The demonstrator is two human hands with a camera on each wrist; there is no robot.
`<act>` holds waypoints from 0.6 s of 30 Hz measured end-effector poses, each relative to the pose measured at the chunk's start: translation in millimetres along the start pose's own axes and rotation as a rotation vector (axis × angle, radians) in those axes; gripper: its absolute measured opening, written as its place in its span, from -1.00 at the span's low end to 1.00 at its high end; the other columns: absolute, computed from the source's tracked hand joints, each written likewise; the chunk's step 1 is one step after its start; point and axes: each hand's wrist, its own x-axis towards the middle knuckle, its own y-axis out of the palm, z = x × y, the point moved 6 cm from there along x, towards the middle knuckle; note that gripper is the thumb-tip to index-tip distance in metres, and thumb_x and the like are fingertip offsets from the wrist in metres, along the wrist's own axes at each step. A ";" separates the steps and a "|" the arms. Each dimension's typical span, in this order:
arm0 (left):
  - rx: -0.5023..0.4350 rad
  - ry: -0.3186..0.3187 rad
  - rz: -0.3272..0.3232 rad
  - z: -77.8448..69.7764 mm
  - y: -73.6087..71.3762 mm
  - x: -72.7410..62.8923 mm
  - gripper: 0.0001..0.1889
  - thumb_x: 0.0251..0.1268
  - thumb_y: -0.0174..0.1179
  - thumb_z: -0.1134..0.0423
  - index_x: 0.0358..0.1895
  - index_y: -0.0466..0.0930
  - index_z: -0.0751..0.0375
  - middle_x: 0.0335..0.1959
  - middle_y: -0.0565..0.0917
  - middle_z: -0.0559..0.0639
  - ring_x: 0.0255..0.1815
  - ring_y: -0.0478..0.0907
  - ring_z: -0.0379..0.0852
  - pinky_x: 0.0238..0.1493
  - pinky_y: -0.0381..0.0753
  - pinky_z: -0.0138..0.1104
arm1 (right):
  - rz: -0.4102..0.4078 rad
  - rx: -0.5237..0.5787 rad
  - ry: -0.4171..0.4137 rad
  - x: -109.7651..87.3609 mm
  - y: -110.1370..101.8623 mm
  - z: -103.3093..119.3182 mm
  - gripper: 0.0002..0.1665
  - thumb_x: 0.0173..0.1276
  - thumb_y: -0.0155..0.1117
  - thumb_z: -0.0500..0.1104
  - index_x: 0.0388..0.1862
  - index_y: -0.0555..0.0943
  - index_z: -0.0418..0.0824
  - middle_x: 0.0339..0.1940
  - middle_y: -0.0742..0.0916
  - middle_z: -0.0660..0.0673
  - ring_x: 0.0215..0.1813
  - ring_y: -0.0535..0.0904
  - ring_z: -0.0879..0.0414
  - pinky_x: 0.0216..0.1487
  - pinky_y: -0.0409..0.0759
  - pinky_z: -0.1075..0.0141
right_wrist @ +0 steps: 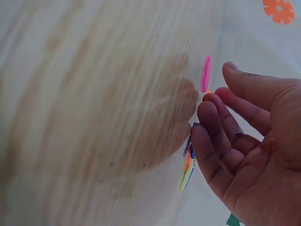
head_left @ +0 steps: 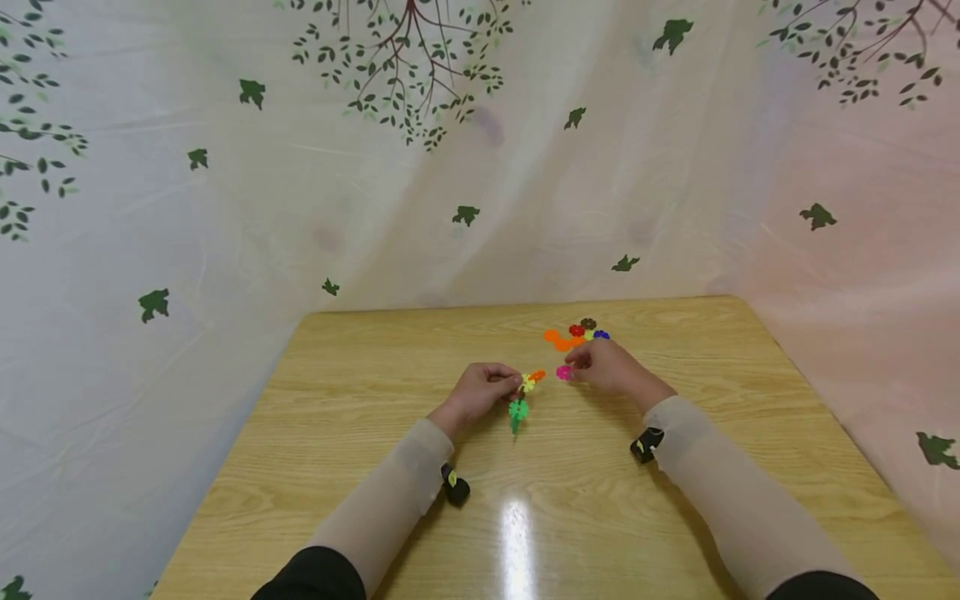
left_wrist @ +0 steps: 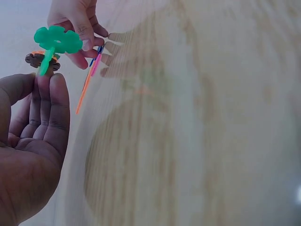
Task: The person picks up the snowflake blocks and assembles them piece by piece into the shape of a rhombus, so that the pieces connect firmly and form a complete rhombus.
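My left hand [head_left: 480,392] pinches a joined cluster of notched, flower-shaped plastic discs between thumb and fingertips, raised over the table. In the head view its yellow disc [head_left: 528,384], orange disc [head_left: 537,375] and green disc [head_left: 518,409] show. From the left wrist, a brown disc [left_wrist: 42,61] sits at the fingertips, below a wide green disc [left_wrist: 59,40]. Close to a loose pink disc [head_left: 564,372] hovers my right hand [head_left: 611,367]. The right wrist view shows its thumb and fingers apart, nothing between them, with the pink disc [right_wrist: 205,74] lying flat just beyond.
Beyond the right hand lie more loose discs: orange ones [head_left: 561,342], a red one [head_left: 576,331], a brown one [head_left: 588,323] and a blue one [head_left: 602,335]. The wooden table [head_left: 360,367] meets a hanging cloth [head_left: 525,250] printed with leaves at its back edge.
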 end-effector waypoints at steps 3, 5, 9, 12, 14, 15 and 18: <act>-0.002 0.006 -0.001 -1.2 0.5 -0.2 -0.81 0.52 0.28 0.36 -0.02 0.72 0.46 -0.28 0.81 0.11 -0.33 0.74 -0.17 -0.10 0.77 -0.24 | 0.013 -0.029 0.012 0.4 1.6 0.1 -0.63 0.47 0.39 -0.25 0.22 0.71 -0.31 -0.10 0.76 -0.12 -0.16 0.61 0.02 -0.18 0.66 0.20; -0.006 0.006 0.003 -2.3 1.1 -0.5 -0.82 0.52 0.28 0.36 -0.02 0.72 0.47 -0.28 0.81 0.12 -0.32 0.74 -0.17 -0.09 0.78 -0.23 | 0.017 -0.046 0.019 0.6 2.0 0.9 -0.60 0.48 0.39 -0.22 0.24 0.70 -0.30 -0.06 0.77 -0.12 -0.13 0.62 0.03 -0.12 0.67 0.17; -0.015 -0.017 0.006 -2.7 2.2 -1.0 -0.83 0.53 0.27 0.37 -0.03 0.71 0.45 -0.27 0.81 0.12 -0.31 0.75 -0.15 -0.08 0.78 -0.23 | 0.020 -0.083 0.024 0.8 3.6 3.6 -0.60 0.48 0.41 -0.16 0.22 0.71 -0.27 -0.03 0.77 -0.13 -0.06 0.65 0.01 0.03 0.67 0.07; -0.024 -0.040 0.006 -1.3 2.8 -1.7 -0.84 0.53 0.27 0.36 -0.03 0.71 0.43 -0.26 0.81 0.13 -0.31 0.75 -0.13 -0.10 0.78 -0.22 | 0.018 -0.116 0.023 1.2 5.1 5.2 -0.64 0.48 0.41 -0.15 0.18 0.74 -0.24 -0.07 0.76 -0.12 -0.07 0.65 0.00 0.06 0.66 0.03; -0.037 -0.056 0.006 0.3 3.3 -1.7 -0.84 0.52 0.27 0.37 -0.03 0.69 0.43 -0.27 0.80 0.15 -0.31 0.76 -0.11 -0.11 0.79 -0.20 | 0.015 -0.131 0.028 1.3 5.8 5.5 -0.68 0.46 0.42 -0.16 0.13 0.75 -0.22 -0.12 0.75 -0.10 -0.11 0.63 0.01 0.02 0.66 0.05; -0.040 -0.057 0.008 0.8 3.6 -1.6 -0.84 0.53 0.27 0.37 -0.03 0.69 0.44 -0.27 0.80 0.16 -0.31 0.76 -0.10 -0.12 0.79 -0.19 | 0.012 -0.139 0.031 1.5 6.0 5.5 -0.70 0.46 0.43 -0.16 0.11 0.76 -0.21 -0.15 0.75 -0.08 -0.13 0.62 0.02 0.00 0.66 0.06; -0.065 -0.065 0.012 2.7 4.8 -0.6 -0.85 0.52 0.26 0.40 -0.03 0.66 0.47 -0.28 0.80 0.17 -0.31 0.76 -0.08 -0.11 0.80 -0.16 | 0.012 -0.138 0.035 1.7 6.3 5.5 -0.75 0.42 0.47 -0.15 0.02 0.77 -0.19 -0.20 0.73 -0.07 -0.17 0.59 0.02 -0.05 0.63 0.10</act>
